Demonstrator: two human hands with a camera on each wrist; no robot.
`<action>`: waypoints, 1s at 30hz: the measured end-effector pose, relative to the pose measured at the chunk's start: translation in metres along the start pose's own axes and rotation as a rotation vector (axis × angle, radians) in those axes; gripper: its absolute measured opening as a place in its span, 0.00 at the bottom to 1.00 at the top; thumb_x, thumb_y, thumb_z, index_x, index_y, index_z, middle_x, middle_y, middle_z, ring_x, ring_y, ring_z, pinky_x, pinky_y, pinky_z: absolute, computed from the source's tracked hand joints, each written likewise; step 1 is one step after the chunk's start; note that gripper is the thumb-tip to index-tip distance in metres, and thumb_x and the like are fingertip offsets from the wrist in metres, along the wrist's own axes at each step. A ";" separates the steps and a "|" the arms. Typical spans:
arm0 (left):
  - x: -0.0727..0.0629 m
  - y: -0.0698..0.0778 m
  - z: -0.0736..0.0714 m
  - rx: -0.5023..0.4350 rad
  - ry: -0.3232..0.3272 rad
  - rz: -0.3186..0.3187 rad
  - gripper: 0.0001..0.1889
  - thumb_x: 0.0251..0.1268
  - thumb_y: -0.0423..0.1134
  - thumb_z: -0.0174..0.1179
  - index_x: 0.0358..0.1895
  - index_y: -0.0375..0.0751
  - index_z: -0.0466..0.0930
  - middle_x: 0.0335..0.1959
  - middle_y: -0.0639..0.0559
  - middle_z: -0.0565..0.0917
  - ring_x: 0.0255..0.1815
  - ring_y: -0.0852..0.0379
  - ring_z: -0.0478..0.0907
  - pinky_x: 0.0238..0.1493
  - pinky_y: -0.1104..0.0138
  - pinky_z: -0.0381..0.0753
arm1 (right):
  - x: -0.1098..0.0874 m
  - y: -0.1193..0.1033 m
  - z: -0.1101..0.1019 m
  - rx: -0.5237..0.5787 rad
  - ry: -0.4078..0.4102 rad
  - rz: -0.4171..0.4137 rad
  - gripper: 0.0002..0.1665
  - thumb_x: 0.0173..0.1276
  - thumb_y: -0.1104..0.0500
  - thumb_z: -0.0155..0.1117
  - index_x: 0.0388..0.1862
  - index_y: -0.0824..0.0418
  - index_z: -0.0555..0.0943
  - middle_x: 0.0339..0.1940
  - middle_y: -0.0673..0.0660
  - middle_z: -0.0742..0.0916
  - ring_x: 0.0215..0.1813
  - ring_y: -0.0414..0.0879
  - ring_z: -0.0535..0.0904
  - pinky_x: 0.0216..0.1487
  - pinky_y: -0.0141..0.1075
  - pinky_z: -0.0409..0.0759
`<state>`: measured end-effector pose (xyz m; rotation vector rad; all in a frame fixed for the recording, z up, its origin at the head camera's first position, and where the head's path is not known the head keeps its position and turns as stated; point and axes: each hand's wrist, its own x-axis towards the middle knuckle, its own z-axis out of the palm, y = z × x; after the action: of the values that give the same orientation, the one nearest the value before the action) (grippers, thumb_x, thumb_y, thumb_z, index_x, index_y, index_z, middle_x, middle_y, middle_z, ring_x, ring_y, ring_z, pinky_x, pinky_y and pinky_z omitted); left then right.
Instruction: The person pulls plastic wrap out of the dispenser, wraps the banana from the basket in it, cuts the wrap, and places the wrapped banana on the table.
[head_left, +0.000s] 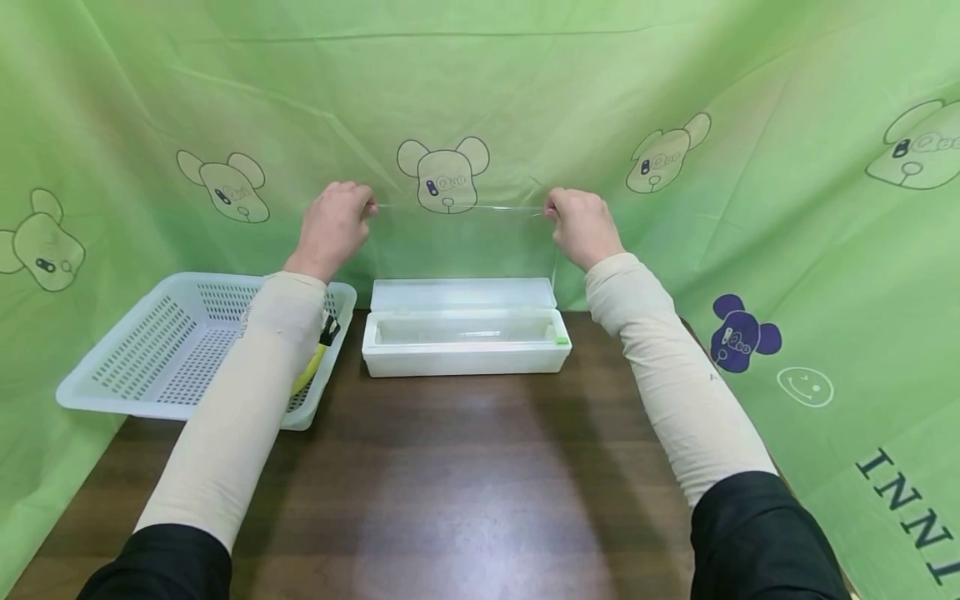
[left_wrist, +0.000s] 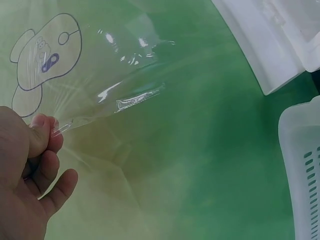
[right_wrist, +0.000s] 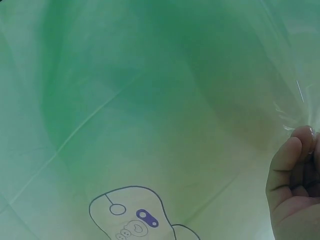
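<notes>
A clear sheet of plastic wrap [head_left: 465, 242] stretches upright between both hands, its top edge a thin bright line in the head view. My left hand [head_left: 335, 227] pinches one upper corner between thumb and forefinger; the left wrist view shows the wrap [left_wrist: 132, 82] creased and shiny beside the fingertips. At the other corner my right hand [head_left: 585, 223] pinches the film, which bunches at the fingertips in the right wrist view. Below the hands stands a white wrap dispenser box [head_left: 465, 360] with its lid [head_left: 461, 294] raised. A clear roll [head_left: 465, 332] shows inside it.
Left of the box, a white perforated basket [head_left: 161, 342] sits on the brown wooden table [head_left: 450, 483]. A yellow item with a black end [head_left: 309, 371] lies in it, partly behind my left sleeve. A green printed curtain [head_left: 525, 100] hangs behind and along both sides.
</notes>
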<state>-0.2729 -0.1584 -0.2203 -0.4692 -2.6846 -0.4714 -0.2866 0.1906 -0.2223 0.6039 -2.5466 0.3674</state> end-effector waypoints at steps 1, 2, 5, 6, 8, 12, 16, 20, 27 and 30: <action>0.001 0.000 0.000 0.001 0.000 0.000 0.09 0.75 0.30 0.56 0.49 0.28 0.81 0.46 0.36 0.84 0.48 0.40 0.76 0.53 0.51 0.78 | 0.000 0.000 0.000 0.002 0.003 0.000 0.02 0.69 0.72 0.63 0.39 0.71 0.81 0.37 0.67 0.87 0.41 0.63 0.83 0.49 0.53 0.80; 0.001 -0.001 -0.001 0.003 0.000 0.000 0.09 0.75 0.31 0.56 0.49 0.29 0.81 0.46 0.36 0.84 0.48 0.40 0.76 0.53 0.51 0.78 | 0.001 0.000 -0.001 0.003 0.006 -0.001 0.02 0.69 0.72 0.63 0.39 0.72 0.81 0.37 0.67 0.87 0.41 0.63 0.83 0.49 0.53 0.80; 0.003 -0.001 -0.002 0.005 0.004 0.004 0.09 0.76 0.31 0.56 0.49 0.29 0.81 0.46 0.36 0.84 0.47 0.40 0.76 0.53 0.51 0.78 | 0.002 0.001 -0.002 0.005 0.014 -0.005 0.02 0.69 0.72 0.63 0.39 0.72 0.81 0.37 0.67 0.87 0.41 0.63 0.83 0.49 0.53 0.80; 0.003 -0.001 -0.002 0.003 0.007 0.006 0.09 0.76 0.31 0.56 0.49 0.29 0.81 0.46 0.36 0.84 0.47 0.40 0.76 0.52 0.52 0.78 | 0.003 0.001 -0.002 0.005 0.017 -0.007 0.02 0.69 0.72 0.63 0.39 0.72 0.81 0.37 0.67 0.87 0.41 0.63 0.83 0.49 0.53 0.80; 0.004 -0.001 -0.003 0.002 0.014 0.011 0.09 0.75 0.30 0.56 0.49 0.28 0.81 0.46 0.36 0.84 0.47 0.40 0.76 0.52 0.52 0.78 | 0.003 0.001 -0.003 0.005 0.019 -0.008 0.02 0.69 0.72 0.63 0.39 0.72 0.81 0.37 0.68 0.87 0.41 0.63 0.83 0.49 0.53 0.80; 0.005 -0.001 -0.004 -0.003 0.026 0.015 0.08 0.75 0.29 0.56 0.49 0.28 0.81 0.46 0.36 0.84 0.47 0.40 0.76 0.52 0.52 0.77 | 0.004 0.001 -0.005 0.005 0.020 -0.006 0.02 0.69 0.72 0.63 0.39 0.72 0.81 0.38 0.68 0.87 0.41 0.63 0.83 0.50 0.54 0.80; 0.006 -0.001 -0.005 -0.005 0.024 0.014 0.08 0.74 0.29 0.56 0.49 0.28 0.81 0.46 0.36 0.84 0.47 0.40 0.76 0.53 0.52 0.77 | 0.006 0.001 -0.006 -0.003 0.013 -0.004 0.03 0.68 0.74 0.62 0.40 0.72 0.81 0.39 0.69 0.87 0.41 0.64 0.83 0.50 0.53 0.80; 0.008 0.000 -0.007 0.001 0.028 0.019 0.08 0.75 0.30 0.56 0.49 0.28 0.81 0.46 0.36 0.84 0.47 0.41 0.76 0.52 0.53 0.78 | 0.008 0.002 -0.008 -0.008 0.023 -0.011 0.05 0.67 0.76 0.61 0.40 0.72 0.81 0.39 0.69 0.87 0.41 0.64 0.83 0.50 0.53 0.80; 0.010 0.002 -0.012 0.014 0.039 0.025 0.08 0.74 0.28 0.56 0.48 0.27 0.81 0.46 0.34 0.84 0.47 0.39 0.77 0.53 0.52 0.77 | 0.013 0.003 -0.011 -0.012 0.051 -0.034 0.02 0.67 0.75 0.62 0.38 0.72 0.81 0.37 0.69 0.87 0.40 0.64 0.83 0.48 0.54 0.80; 0.011 0.003 -0.016 0.013 0.046 0.030 0.08 0.74 0.28 0.56 0.49 0.26 0.81 0.46 0.34 0.84 0.48 0.39 0.77 0.54 0.52 0.77 | 0.016 0.001 -0.014 -0.020 0.051 -0.025 0.01 0.68 0.73 0.63 0.38 0.72 0.81 0.37 0.69 0.87 0.40 0.65 0.84 0.49 0.54 0.80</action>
<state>-0.2762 -0.1594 -0.2011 -0.4883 -2.6309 -0.4504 -0.2939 0.1909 -0.2029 0.6104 -2.4891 0.3444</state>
